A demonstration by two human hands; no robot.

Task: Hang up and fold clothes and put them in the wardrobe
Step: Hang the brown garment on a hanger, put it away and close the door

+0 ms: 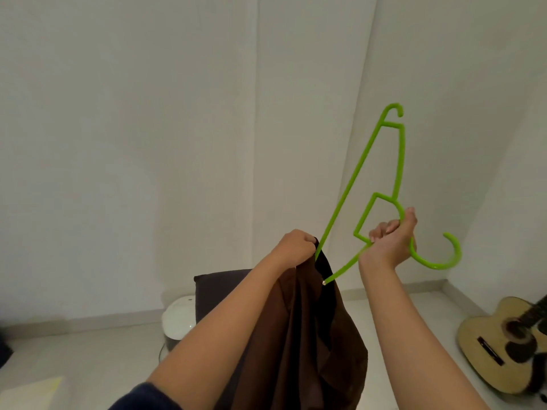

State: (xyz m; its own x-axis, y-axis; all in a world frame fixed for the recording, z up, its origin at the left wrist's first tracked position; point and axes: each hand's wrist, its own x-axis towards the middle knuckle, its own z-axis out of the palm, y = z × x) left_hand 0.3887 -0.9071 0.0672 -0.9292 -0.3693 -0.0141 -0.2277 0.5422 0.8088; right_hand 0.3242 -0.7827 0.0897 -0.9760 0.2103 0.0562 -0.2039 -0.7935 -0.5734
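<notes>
A bright green plastic hanger [359, 176] is held up in front of the white wall, tilted on end with its hook pointing right. My right hand [392, 238] grips it at the neck, just above the hook. One end of the hanger is tucked into the top of a dark brown garment [310, 335] that hangs down between my forearms. My left hand [296, 245] grips the garment's top edge beside the hanger's long bar.
A dark cushion [219, 291] stands behind my left arm. A white round appliance [177, 324] sits on the pale floor near the wall. An acoustic guitar [509, 341] lies at the lower right. A pale sheet [32, 392] is at the lower left.
</notes>
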